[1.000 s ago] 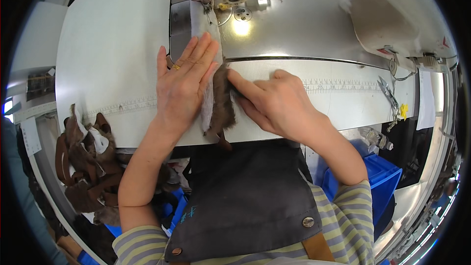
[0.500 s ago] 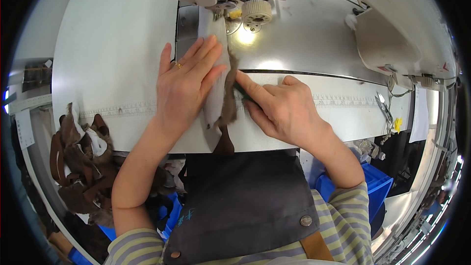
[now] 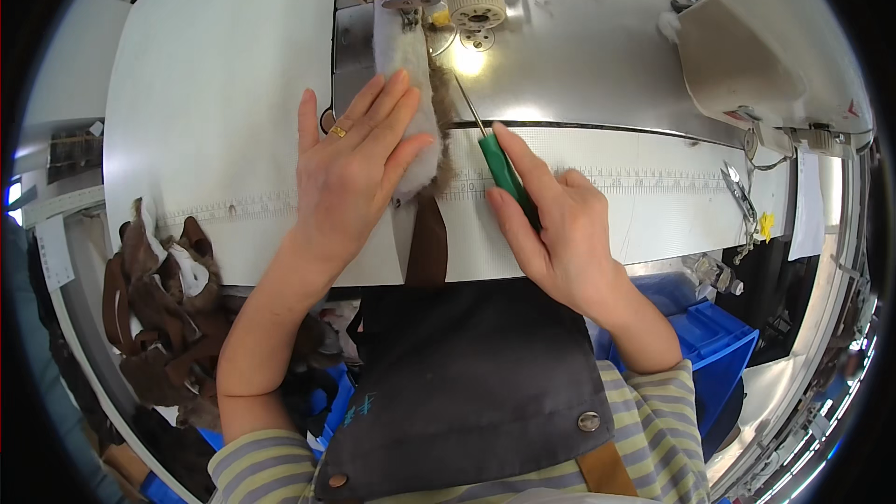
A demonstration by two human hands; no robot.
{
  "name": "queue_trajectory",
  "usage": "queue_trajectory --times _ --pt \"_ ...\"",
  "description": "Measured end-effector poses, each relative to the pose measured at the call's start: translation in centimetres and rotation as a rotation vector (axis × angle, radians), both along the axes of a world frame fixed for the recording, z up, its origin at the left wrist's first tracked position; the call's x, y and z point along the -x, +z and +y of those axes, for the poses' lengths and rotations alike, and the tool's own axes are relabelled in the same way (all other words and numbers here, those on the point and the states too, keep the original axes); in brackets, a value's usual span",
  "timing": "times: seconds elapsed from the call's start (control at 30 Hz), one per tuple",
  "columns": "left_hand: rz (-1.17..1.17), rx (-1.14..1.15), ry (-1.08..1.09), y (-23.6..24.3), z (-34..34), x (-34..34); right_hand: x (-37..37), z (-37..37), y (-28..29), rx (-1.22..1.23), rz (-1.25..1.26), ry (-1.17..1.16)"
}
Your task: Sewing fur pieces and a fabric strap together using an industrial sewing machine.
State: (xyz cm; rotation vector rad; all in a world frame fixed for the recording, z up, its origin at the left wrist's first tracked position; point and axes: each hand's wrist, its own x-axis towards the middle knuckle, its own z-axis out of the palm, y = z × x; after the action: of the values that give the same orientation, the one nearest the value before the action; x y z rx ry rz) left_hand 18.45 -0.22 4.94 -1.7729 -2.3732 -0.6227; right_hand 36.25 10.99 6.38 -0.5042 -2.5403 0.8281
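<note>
A narrow strip of white and grey-brown fur (image 3: pixel 425 168) runs up under the presser foot (image 3: pixel 408 17) of a sewing machine (image 3: pixel 476 2). My left hand (image 3: pixel 350 159) lies flat on the strip's left side, fingers extended and the thumb against the white fur. Gripped in my right hand (image 3: pixel 560 224) is an awl with a green handle (image 3: pixel 495 159); its thin metal tip points up-left beside the fur's right edge. A brown band (image 3: pixel 427 247) hangs from the lower end of the strip over the table's front edge.
A white table (image 3: pixel 187 56) with printed rulers surrounds the metal bed (image 3: pixel 597 56). A pile of brown fur pieces and straps (image 3: pixel 177 336) lies at the lower left. Scissors (image 3: pixel 739 191) rest at the right, near a paper sheet (image 3: pixel 806 205). A blue bin (image 3: pixel 723 355) stands below.
My right hand has turned and drawn back, bringing the green awl into clear view. The fur strip has lain flatter under my left hand, and more of the brown band shows below it.
</note>
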Motion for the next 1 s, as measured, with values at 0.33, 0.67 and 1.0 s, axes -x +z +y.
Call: queue_trajectory --times 0.33,0.67,1.0 --pt "-0.052 -0.047 0.017 -1.1 -0.3 -0.1 3.3 -0.1 -0.9 -0.12 -0.016 0.05" --pt "-0.048 -0.007 -0.044 -0.2 -0.7 0.2 -0.1 -0.7 0.3 -0.16 -0.166 0.208" --pt "-0.088 -0.041 -0.018 -0.6 -0.7 0.1 2.3 0.8 -0.5 -0.162 -0.063 -0.014"
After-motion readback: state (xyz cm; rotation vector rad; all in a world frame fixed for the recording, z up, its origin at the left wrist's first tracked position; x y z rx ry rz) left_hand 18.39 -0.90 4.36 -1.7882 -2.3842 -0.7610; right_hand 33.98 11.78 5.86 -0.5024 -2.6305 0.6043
